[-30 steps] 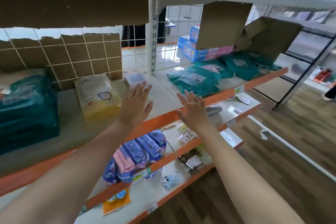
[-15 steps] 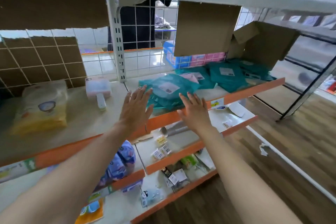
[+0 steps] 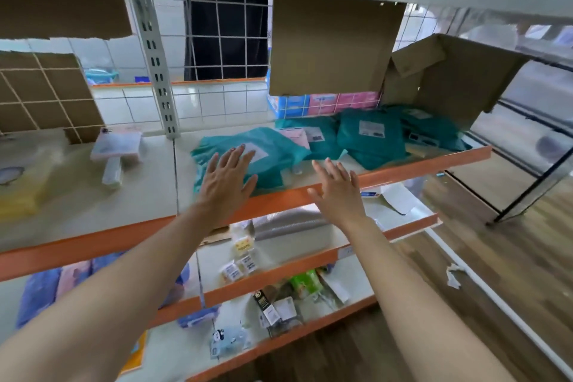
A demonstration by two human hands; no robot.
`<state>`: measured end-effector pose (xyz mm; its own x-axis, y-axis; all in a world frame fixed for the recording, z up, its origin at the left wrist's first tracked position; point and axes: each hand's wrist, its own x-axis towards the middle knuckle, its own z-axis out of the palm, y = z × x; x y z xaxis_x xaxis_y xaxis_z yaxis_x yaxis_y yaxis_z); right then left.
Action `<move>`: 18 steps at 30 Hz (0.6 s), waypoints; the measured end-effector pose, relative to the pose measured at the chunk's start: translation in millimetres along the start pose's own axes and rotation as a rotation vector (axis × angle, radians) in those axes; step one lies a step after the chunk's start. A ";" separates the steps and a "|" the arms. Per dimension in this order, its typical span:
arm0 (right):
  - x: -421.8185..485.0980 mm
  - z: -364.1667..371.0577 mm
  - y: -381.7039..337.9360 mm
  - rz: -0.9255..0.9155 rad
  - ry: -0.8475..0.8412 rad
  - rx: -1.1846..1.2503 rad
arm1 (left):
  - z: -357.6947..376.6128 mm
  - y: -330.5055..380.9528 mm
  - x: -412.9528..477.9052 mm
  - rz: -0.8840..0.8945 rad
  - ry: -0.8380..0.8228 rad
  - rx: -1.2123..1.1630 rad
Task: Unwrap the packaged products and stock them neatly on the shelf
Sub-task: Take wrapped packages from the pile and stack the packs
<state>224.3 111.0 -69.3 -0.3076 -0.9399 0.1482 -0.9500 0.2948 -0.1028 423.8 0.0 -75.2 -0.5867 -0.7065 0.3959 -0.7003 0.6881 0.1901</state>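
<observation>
Several teal plastic mailer packages with white labels lie on the orange-edged shelf [image 3: 403,169]. The nearest teal package [image 3: 273,149] lies at the shelf's front. My left hand [image 3: 228,177] is stretched out flat over its near corner, fingers straight. My right hand [image 3: 338,189] hovers open just right of it, over the shelf's front lip, holding nothing. More teal packages [image 3: 372,139] lie further right. An unwrapped pink and white boxed product [image 3: 119,147] stands on the shelf to the left.
Cardboard sheets [image 3: 331,43] hang from the shelf above; an open cardboard box [image 3: 449,77] sits at the right. Pink and blue packs [image 3: 322,102] line the back. A yellow pack [image 3: 18,189] lies far left. Lower shelves hold small items. Wooden floor lies to the right.
My view has swung right along the shelf. Both hands moved from the bare middle of the shelf to the nearest teal package, staying flat and holding nothing.
</observation>
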 end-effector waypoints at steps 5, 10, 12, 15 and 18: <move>36.6 2.8 32.9 0.001 0.001 0.019 | 24.2 15.1 52.3 -0.006 -0.005 0.013; 76.7 -1.6 72.7 0.013 0.000 0.004 | 47.4 37.2 107.7 0.034 0.008 0.001; 90.4 -2.1 87.5 0.020 0.022 0.005 | 55.4 45.9 127.8 0.050 -0.004 -0.002; 107.2 -1.2 109.1 0.049 0.014 -0.004 | 67.6 58.1 150.4 0.094 -0.037 0.040; 121.9 1.3 126.9 0.055 0.005 -0.021 | 77.4 64.6 164.0 0.137 -0.064 0.104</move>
<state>66.3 33.6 -65.5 -0.3596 -0.9214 0.1475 -0.9326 0.3496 -0.0898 250.9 -84.2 -67.6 -0.7015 -0.6190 0.3533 -0.6486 0.7599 0.0436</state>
